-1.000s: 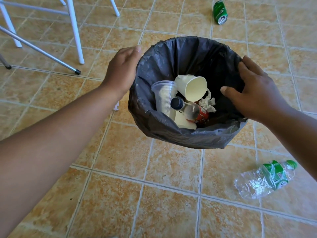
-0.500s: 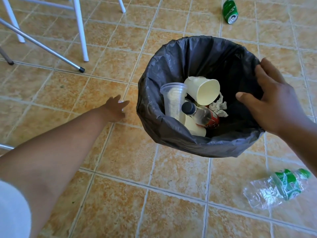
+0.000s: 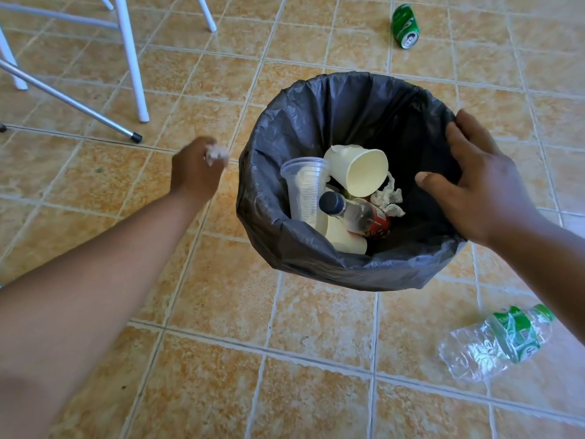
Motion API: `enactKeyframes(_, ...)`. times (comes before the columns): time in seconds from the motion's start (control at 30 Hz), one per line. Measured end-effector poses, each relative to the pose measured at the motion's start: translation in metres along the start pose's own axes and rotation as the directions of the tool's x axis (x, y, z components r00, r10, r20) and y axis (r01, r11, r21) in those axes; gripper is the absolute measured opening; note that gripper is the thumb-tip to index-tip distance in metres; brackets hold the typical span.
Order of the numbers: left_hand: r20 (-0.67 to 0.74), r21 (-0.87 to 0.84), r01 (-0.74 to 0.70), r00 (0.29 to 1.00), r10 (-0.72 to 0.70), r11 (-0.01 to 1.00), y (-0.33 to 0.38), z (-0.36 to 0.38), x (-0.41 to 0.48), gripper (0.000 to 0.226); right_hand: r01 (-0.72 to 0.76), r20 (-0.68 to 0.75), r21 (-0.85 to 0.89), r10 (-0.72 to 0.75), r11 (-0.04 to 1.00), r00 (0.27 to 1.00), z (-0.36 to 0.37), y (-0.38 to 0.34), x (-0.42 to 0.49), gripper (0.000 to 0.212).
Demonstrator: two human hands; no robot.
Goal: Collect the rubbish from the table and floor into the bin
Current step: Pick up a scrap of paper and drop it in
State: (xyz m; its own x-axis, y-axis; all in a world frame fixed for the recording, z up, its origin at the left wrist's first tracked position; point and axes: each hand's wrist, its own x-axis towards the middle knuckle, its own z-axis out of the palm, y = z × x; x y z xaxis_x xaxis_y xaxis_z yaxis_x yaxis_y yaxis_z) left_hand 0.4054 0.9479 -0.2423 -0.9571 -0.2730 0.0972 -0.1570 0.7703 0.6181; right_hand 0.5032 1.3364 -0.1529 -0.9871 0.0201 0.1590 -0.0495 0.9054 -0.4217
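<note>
Writing: I see a red label on the small bottle (image 3: pixel 357 213) in the bin (image 3: pixel 319 122), but I cannot read the letters. The squashed bottle (image 3: pixel 497 343) has a green label that is too blurry to read. I cannot read the green can (image 3: pixel 405 26) either.
Left hand: The left hand (image 3: pixel 194 172) is low, just left of the bin. Its fingers curl tight round a white paper ball (image 3: pixel 217 153).
Right hand: The right hand (image 3: pixel 481 185) grips the bin's right rim, thumb inside and fingers outside.
In the bin: A clear cup (image 3: pixel 305 188), a paper cup (image 3: pixel 357 172) on its side and some crumpled paper (image 3: pixel 387 201).
Floor: Orange-brown tiles (image 3: pixel 221 312). The can lies past the bin and the squashed bottle lies near its front right.
Room: White legs (image 3: pixel 133 58) stand at the back left.
</note>
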Motion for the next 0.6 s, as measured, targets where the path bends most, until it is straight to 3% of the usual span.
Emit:
enactKeyframes(0.07, -0.112, -0.23, 0.001, 0.993, -0.027, 0.973, 0.039, -0.012, 0.007, 0.038, -0.002, 0.009, -0.006, 0.002, 1.0, 1.0, -0.001, -0.001, 0.0, 0.088)
enactKeyframes(0.17, -0.165, -0.42, -0.229, 0.971, 0.175, 0.878, 0.1, -0.035, -0.002, 0.028, 0.008, 0.012, -0.016, -0.008, 1.0, 1.0, -0.002, -0.001, -0.001, 0.086)
enactKeyframes(0.23, -0.156, -0.456, -0.366, 0.93, 0.332, 0.811, 0.132, -0.042, -0.021, 0.027, 0.011, 0.013, -0.019, -0.01, 1.0, 1.0, -0.002, -0.001, -0.001, 0.084)
enactKeyframes(0.33, -0.029, -0.391, -0.479, 0.86, 0.51, 0.786, 0.164, -0.041, -0.054, 0.028, -0.002, 0.022, -0.018, 0.002, 1.0, 1.0, -0.002, -0.001, -0.001, 0.085)
enactKeyframes(0.43, 0.211, -0.374, -0.547, 0.736, 0.643, 0.749, 0.177, -0.036, -0.085, 0.032, -0.007, 0.026, -0.03, 0.007, 1.0, 1.0, -0.002, -0.001, -0.001, 0.081)
enactKeyframes(0.53, 0.42, -0.417, -0.545, 0.595, 0.686, 0.728, 0.177, -0.03, -0.103, 0.043, -0.012, 0.026, -0.029, 0.013, 0.999, 1.0, -0.003, -0.002, -0.001, 0.08)
enactKeyframes(0.6, 0.426, -0.4, -0.557, 0.59, 0.686, 0.728, 0.175, -0.029, -0.104, 0.046, -0.011, 0.033, -0.036, 0.012, 0.999, 0.999, -0.003, -0.003, -0.001, 0.08)
